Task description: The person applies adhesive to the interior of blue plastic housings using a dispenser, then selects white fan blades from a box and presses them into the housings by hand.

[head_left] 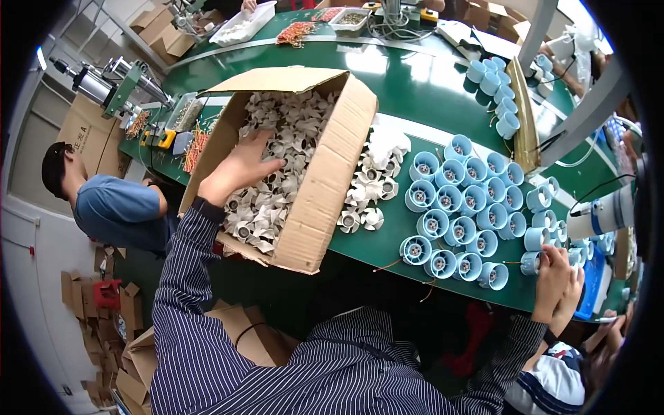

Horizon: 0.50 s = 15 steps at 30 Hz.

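My left hand (243, 166) reaches into an open cardboard box (332, 187) on the bench's left part. Its fingers and thumb are apart, resting on a heap of grey-white plastic fan impellers (294, 142), and nothing is gripped. At the right, the fingers of my right hand (550, 280) are closed at the edge of a light-blue round fan housing (530, 263), partly hiding it. Left of that hand stand rows of similar blue housings (459, 231), open side up, with small motors inside. More loose impellers (373, 185) lie between the box and the rows.
A green bench (360, 245) curves across the view. Another person's hand (570, 297) is right beside mine, near a blue tray (591, 283). A person in blue (117, 207) sits at the left. More housings (506, 124) line a wooden bar (520, 114); a grey post rises there.
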Tool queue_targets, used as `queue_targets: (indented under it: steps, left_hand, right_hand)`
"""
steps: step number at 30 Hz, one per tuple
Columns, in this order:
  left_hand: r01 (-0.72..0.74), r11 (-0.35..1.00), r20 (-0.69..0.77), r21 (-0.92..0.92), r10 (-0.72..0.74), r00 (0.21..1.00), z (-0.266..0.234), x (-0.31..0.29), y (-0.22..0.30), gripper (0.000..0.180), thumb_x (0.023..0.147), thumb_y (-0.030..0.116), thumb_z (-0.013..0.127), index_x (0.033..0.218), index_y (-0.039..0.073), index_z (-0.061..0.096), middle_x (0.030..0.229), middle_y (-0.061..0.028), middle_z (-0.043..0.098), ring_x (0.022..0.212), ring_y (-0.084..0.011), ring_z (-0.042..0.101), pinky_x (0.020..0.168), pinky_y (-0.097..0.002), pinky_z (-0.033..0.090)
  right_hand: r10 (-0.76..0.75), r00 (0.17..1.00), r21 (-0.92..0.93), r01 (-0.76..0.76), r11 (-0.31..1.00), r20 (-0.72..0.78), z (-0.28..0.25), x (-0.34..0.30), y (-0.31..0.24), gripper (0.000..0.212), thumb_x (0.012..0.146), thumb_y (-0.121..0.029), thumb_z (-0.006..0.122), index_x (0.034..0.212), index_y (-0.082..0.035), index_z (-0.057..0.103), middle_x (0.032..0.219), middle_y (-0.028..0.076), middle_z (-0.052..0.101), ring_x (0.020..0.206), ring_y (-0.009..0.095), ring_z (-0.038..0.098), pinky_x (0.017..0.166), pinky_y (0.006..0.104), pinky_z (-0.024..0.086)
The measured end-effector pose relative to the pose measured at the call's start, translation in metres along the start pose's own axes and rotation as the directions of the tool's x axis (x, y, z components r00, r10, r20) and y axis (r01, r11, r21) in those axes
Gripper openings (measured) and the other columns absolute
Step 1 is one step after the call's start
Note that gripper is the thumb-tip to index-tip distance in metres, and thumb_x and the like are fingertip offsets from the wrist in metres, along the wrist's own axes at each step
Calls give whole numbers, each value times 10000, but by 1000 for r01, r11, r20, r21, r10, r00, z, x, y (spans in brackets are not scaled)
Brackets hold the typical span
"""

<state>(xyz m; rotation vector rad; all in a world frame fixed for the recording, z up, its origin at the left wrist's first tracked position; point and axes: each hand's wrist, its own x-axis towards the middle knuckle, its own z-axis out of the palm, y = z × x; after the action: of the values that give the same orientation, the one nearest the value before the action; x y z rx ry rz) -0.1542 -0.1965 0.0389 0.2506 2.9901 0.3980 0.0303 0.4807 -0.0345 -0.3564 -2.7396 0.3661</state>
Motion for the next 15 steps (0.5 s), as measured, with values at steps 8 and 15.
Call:
queue_targets:
  steps: [8,15]
  left_hand:
    - [-276,951,-101,136,290,952,58,49,7,837,916,366,801,1621,65,465,1645,-244,471,1489,-435,485,1202,-509,461]
    - [-188,968,-89,164,205,975,66,46,28,854,914,390,819,1638,138,442,1585,-270,514,1357,-492,595,1159,-555,502]
  right_hand:
    - [139,989,169,-129,977,-45,3,-2,-21,234,984,12,676,1189,-55,768,1022,88,710,846,215,669,814,347,542]
    - [-12,962,213,72,974,-273,-6,-54,-64,190,989,32,705,1171,4,750,1029,112,721,887,215,692,821,323,552]
